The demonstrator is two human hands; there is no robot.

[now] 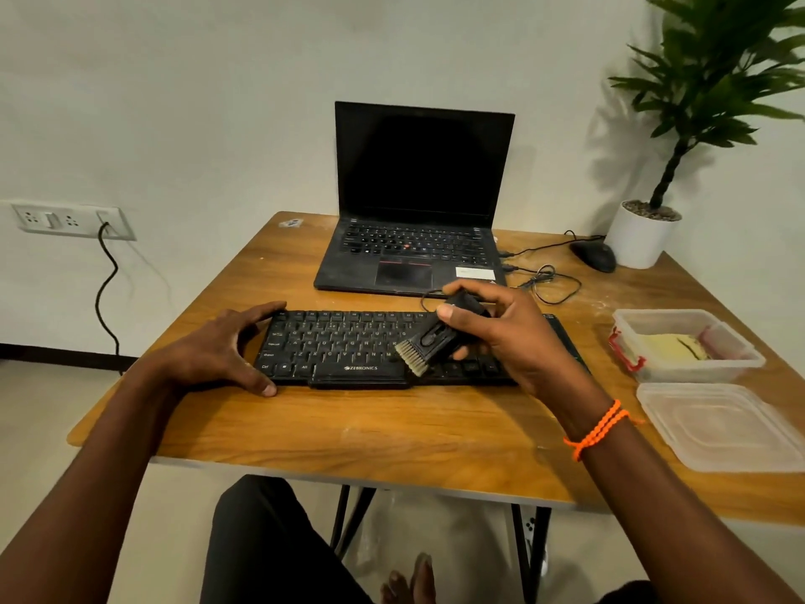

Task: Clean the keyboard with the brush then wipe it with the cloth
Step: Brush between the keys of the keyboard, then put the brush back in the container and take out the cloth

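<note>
1. We see the black keyboard (pixel 348 348) lying flat across the desk's middle.
2. The black brush (pixel 429 342) tilts over its right half, pale bristles pointing toward 7 o'clock, touching the keys.

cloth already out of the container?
No, the yellow cloth lies inside the open container; the right hand holds the brush.
</note>
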